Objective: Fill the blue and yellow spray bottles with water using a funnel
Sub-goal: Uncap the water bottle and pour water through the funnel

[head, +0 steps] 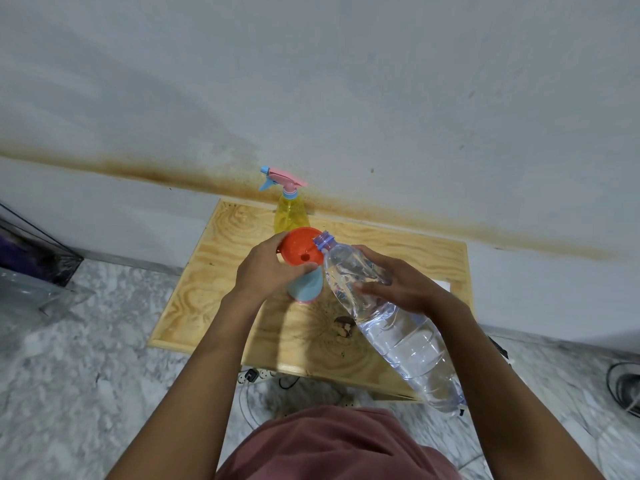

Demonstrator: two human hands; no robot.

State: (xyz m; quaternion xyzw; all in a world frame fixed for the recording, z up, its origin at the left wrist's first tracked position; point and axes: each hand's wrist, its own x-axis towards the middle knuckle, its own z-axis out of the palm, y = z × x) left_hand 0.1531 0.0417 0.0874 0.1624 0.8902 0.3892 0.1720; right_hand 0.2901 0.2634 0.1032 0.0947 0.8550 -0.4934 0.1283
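funnel in blue spray bottle, left hand clasped round its rim, right hand clamped on tilted water bottle

Plywood table with upright yellow spray bottle at the back, blue spray bottle mid-top, perhaps brown scraps nearer.

Head cam, fwd-down, close over table

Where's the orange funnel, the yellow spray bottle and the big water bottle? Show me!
orange funnel (298,245), head view, on the inside of its bowl.
yellow spray bottle (291,218), head view, on its yellow body, under the pink sprayer.
water bottle (405,341), head view, on its clear ribbed side.
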